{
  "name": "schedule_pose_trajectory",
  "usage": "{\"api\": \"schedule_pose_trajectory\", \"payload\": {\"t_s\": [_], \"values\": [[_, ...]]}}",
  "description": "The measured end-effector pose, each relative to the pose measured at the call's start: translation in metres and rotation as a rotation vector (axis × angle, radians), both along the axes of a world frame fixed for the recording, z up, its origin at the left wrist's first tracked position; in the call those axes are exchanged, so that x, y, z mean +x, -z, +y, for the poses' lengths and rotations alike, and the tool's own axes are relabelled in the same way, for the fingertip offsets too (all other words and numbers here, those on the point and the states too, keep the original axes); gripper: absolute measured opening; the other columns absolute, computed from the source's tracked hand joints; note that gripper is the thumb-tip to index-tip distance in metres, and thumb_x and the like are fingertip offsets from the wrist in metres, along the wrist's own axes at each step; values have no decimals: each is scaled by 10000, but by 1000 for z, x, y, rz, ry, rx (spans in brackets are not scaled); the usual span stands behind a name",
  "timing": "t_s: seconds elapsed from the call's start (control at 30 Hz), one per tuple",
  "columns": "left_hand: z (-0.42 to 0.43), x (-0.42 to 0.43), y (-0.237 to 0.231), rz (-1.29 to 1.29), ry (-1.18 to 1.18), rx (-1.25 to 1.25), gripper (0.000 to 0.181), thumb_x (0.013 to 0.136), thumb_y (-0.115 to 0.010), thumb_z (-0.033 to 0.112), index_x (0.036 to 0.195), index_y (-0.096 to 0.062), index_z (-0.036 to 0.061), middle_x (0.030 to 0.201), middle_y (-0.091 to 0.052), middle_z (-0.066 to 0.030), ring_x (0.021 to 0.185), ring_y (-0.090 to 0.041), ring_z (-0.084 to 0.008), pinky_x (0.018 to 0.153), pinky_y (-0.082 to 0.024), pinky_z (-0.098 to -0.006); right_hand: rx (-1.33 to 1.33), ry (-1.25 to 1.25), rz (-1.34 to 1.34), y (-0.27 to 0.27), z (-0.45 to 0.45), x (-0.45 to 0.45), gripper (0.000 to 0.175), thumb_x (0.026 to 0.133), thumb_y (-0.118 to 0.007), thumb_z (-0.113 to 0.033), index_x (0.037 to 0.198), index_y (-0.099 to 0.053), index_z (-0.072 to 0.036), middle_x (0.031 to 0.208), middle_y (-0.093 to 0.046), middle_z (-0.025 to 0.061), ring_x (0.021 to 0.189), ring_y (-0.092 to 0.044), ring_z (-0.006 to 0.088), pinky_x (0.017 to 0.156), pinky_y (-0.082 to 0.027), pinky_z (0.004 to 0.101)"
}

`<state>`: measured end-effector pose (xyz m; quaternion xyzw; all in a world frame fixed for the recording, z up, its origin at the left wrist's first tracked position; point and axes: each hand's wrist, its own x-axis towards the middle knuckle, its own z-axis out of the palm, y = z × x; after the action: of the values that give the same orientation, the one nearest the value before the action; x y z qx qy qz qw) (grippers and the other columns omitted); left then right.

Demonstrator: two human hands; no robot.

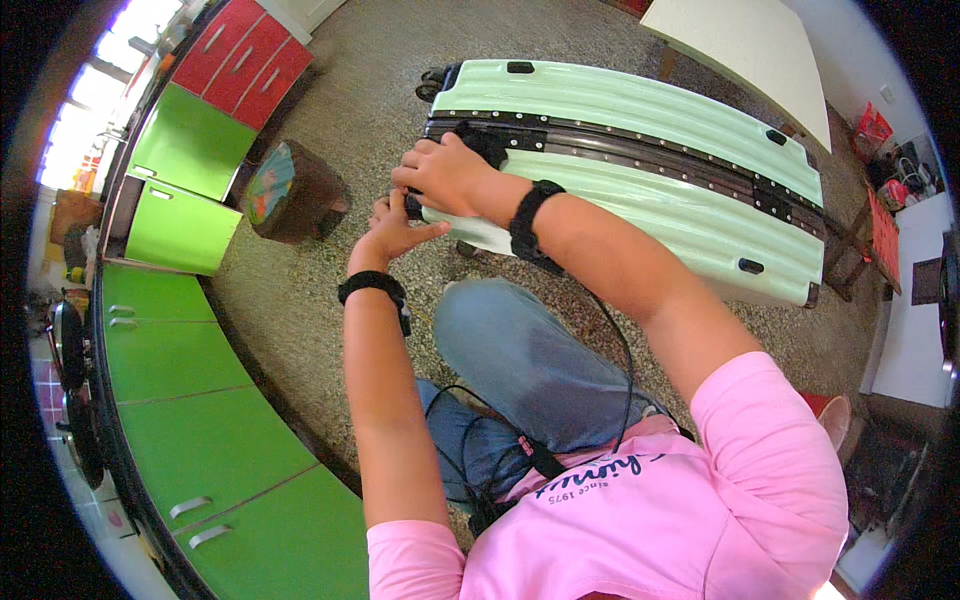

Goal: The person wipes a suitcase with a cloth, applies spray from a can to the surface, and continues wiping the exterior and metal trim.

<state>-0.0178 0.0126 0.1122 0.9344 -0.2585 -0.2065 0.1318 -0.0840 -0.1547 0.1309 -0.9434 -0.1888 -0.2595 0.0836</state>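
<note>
A mint-green hard-shell suitcase (637, 172) with a dark riveted frame lies on its side on the speckled floor. At its left end, where black wheels (429, 86) show, my right hand (442, 172) rests with curled fingers over the near corner. Just below it, my left hand (397, 225) reaches up to the same corner, thumb spread and fingertips at a small black part (412, 204), likely a wheel. Whether either hand grips that part is hidden. Both wrists wear black bands, and a black cable runs down from the right one.
Green cabinets (202, 427) and red drawers (244, 64) line the left side. A dark stool (300, 191) with a colourful top stands between them and the suitcase. A pale table (742, 52) is at the upper right; a wooden chair (855, 247) stands beyond the suitcase's right end.
</note>
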Motion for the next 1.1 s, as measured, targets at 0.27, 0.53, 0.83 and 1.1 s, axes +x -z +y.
{"api": "schedule_pose_trajectory", "payload": {"t_s": [0.27,0.53,0.83,1.1], "values": [[8,15,27,-86,151,80,1057,546,-818,516,1392,-252,230,1375,-270,-232,1229,-327,-460,1003,-321,-533,-236,-166,-15,-2,8,-56,181,725,-613,-229,889,-540,-209,861,-543,-43,935,-509,164,717,-397,395],[8,-9,-1,39,-60,-30,1129,498,-787,658,1396,-260,221,1400,-229,-237,1305,-232,-467,1026,-288,-558,-446,65,69,37,-51,-250,232,782,-495,-229,996,-575,-191,1052,-563,8,992,-498,193,804,-377,400],[8,-4,0,56,-69,-84,1127,502,-810,612,1389,-249,202,1398,-230,-240,1287,-222,-484,1018,-277,-586,-241,805,-25,51,-120,-419,311,648,-724,-104,928,-606,-167,1013,-547,41,937,-486,266,807,-378,420],[4,-5,-4,-10,-58,-39,1157,502,-795,632,1402,-240,161,1400,-227,-260,1302,-248,-448,1044,-279,-534,-24,520,-98,39,-93,-350,345,628,-743,-143,943,-627,-223,1041,-546,16,900,-489,255,789,-366,412]]}}
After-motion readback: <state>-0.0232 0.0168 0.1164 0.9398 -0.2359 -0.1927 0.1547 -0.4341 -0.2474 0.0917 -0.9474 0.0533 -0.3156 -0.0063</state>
